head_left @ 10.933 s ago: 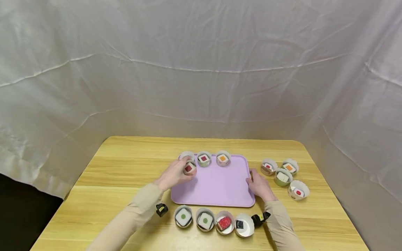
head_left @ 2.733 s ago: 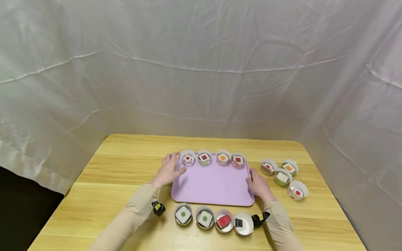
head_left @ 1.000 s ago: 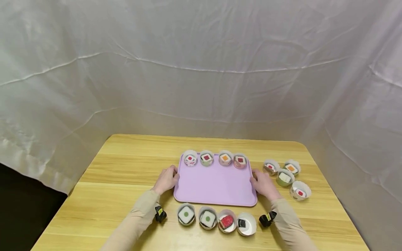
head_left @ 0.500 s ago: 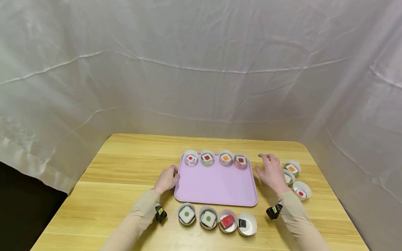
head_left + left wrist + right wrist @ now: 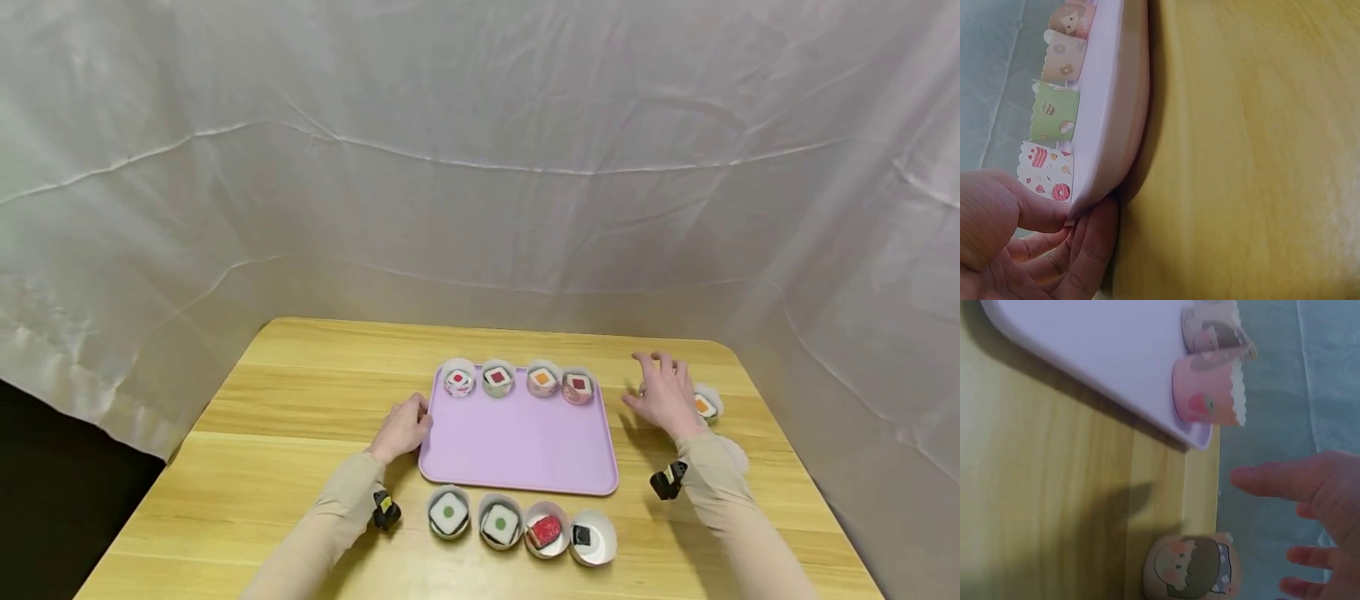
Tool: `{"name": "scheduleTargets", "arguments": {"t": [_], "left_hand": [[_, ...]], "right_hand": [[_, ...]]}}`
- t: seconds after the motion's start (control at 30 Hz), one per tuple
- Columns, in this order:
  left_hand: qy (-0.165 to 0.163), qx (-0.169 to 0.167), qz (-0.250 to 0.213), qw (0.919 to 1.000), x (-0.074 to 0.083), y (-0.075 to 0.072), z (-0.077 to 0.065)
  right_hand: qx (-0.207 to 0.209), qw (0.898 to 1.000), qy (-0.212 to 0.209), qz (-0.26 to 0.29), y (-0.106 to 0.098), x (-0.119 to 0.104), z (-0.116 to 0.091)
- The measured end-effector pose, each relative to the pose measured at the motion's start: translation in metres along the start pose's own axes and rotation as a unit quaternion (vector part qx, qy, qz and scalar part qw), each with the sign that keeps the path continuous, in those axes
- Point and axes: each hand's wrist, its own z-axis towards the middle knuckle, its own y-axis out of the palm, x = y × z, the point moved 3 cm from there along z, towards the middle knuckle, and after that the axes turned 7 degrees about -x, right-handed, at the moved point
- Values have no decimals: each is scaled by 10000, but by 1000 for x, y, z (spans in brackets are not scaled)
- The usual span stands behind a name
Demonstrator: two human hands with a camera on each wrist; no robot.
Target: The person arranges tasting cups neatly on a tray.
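Observation:
A lilac tray (image 5: 517,446) lies on the table, with a row of paper baking cups along its back edge, each holding a sushi-like piece. My left hand (image 5: 401,429) pinches the tray's left rim; in the left wrist view the thumb is on top and fingers are below. My right hand (image 5: 665,398) hovers with spread fingers over the cups right of the tray. Close to it is a cup with a cartoon face (image 5: 1191,565), apart from the thumb in the right wrist view. Hand and sleeve partly hide the cups there. A pink cup (image 5: 577,387) stands at the tray's back right corner.
In front of the tray stands a row of paper cups: two with green-dotted white pieces, one red piece (image 5: 543,531), one small black piece (image 5: 581,536). A cup with an orange-centred piece (image 5: 705,406) stands right of my right hand. Grey curtains (image 5: 480,208) surround the table.
The left hand set the cup with a dark red-centred piece at the tray's back right, then took hold of the left rim. My right hand released the right rim and moved over the right-hand cups.

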Motion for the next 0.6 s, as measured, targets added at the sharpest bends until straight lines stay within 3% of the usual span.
{"name": "scheduleTargets", "arguments": {"t": [0.3,0.6], "left_hand": [[-14,-45,-26,10000,0,1,0],[-62,-108,-137,9998,0,0,0]], "right_hand": [[-1032,9943,223,-133,1,8,9],[-1420,9884,413,-354,3,9,17]]}}
